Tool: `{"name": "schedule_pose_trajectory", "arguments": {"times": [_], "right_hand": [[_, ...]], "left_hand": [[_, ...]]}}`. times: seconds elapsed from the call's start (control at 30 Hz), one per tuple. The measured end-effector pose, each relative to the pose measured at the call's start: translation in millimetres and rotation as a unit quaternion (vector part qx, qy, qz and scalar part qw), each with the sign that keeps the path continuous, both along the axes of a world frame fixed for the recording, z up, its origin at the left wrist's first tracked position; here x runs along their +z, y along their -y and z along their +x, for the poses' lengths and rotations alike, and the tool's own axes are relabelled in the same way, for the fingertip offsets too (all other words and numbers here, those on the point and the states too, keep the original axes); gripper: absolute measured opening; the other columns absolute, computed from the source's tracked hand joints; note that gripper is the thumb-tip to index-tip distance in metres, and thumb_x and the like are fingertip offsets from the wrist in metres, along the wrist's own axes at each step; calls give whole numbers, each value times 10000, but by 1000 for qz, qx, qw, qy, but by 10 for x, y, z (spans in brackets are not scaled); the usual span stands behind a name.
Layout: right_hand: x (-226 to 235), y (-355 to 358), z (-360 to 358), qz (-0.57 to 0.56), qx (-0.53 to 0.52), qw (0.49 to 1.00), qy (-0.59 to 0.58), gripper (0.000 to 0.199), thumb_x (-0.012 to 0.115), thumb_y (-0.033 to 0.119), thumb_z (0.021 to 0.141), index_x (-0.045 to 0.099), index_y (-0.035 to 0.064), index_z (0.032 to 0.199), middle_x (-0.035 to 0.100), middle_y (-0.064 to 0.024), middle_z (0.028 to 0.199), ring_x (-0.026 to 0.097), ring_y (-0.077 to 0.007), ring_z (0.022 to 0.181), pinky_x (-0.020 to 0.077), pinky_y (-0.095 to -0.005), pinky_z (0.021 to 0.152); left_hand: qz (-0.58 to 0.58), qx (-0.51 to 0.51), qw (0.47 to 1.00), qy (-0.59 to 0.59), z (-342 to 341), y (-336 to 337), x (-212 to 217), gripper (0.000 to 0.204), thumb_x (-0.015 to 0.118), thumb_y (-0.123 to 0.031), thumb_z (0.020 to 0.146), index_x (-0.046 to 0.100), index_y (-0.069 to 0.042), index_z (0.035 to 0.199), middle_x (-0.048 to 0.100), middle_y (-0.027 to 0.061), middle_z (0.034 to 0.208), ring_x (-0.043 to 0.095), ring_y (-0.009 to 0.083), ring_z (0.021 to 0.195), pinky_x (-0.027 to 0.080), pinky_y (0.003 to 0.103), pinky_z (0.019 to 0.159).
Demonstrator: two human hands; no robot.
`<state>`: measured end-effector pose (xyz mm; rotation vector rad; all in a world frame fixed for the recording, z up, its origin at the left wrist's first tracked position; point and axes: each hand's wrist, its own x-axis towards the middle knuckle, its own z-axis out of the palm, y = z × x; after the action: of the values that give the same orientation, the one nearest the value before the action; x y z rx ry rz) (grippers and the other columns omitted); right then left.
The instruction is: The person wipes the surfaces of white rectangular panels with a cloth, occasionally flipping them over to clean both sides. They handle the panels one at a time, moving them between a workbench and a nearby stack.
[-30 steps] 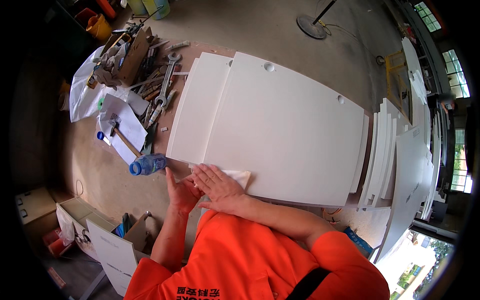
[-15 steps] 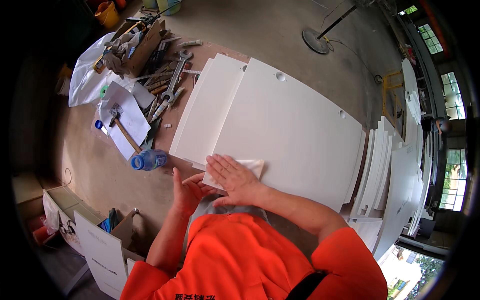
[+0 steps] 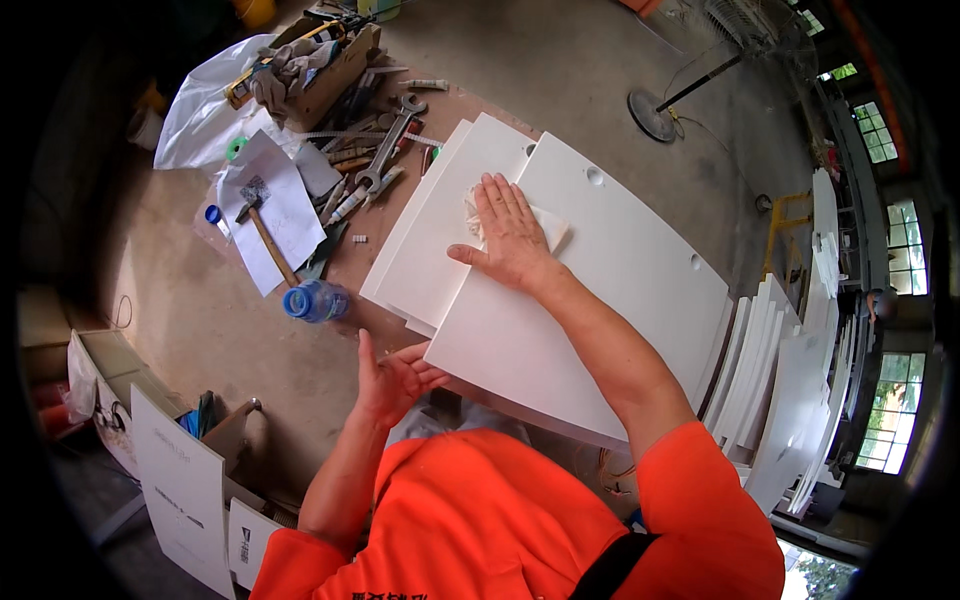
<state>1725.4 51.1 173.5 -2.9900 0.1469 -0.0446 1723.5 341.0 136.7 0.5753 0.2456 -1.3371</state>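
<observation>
I see this person in a bright orange-red shirt with loose short sleeves, dark lettering on the front, a black strap at the right side, and greyish trousers; left hand and right hand are bare.

Near shirt orange w/ blk strap; panels plain wht; cloth off-wht; left bottle transl. blue; far-left bucket yel.

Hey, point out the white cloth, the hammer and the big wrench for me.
White cloth (image 3: 555, 228): head view, on its uncovered right-hand part.
Hammer (image 3: 269, 242): head view, on the middle of its wooden handle.
Big wrench (image 3: 390, 144): head view, halfway along its shaft.
</observation>
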Motion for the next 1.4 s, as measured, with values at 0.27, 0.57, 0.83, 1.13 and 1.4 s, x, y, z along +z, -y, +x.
{"name": "schedule_pose_trajectory", "arguments": {"times": [0.27, 0.57, 0.83, 1.13, 1.4], "right_hand": [[-160, -1568, -1111, 84, 118, 988, -49, 1016, 447, 739, 931, 292, -17, 1592, 224, -177, 1693, 173, -300, 1581, 51, -440, 1296], [-234, -1356, -2480, -17, 15, 1000, 4, 881, 488, 651, 958, 396, 2, 1547, 336, -169, 1650, 269, -310, 1552, 127, -477, 1290], [-275, -1535, -2426, 28, -96, 995, 12, 945, 432, 711, 960, 346, -7, 1568, 289, -168, 1673, 257, -324, 1553, 129, -489, 1287], [-296, -780, -4378, -31, -547, 834, 65, 1001, 502, 675, 954, 279, -100, 1547, 266, -290, 1636, 229, -428, 1535, 141, -529, 1261], [-72, -747, -4276, 9, -542, 839, 54, 1016, 494, 718, 936, 323, -80, 1541, 283, -259, 1643, 261, -395, 1534, 142, -502, 1271]], "left_hand": [[-10, 34, 993, -116, 104, -8, 34, 1337, 233, -1016, 766, 487, 112, 1440, 642, 240, 1342, 614, 351, 1261, 416, 477, 1142], [-30, -66, 997, -4, 170, -40, -74, 1340, 253, -1021, 755, 506, 118, 1415, 653, 240, 1321, 641, 345, 1211, 427, 476, 1131], [29, -76, 995, 63, 120, -37, 41, 1067, 373, -873, 893, 577, 66, 1358, 684, 165, 1293, 638, 307, 1202, 446, 452, 1088], [94, -41, 679, 727, -76, 895, 418, 465, 471, -316, 1098, 545, 41, 1387, 458, 196, 1515, 429, 304, 1422, 360, 424, 1144], [187, -92, 351, 913, 262, 2005, 9, 646, 626, -402, 1004, 464, 22, 1465, 334, 297, 1591, 337, 463, 1465, 298, 533, 1193]]}}
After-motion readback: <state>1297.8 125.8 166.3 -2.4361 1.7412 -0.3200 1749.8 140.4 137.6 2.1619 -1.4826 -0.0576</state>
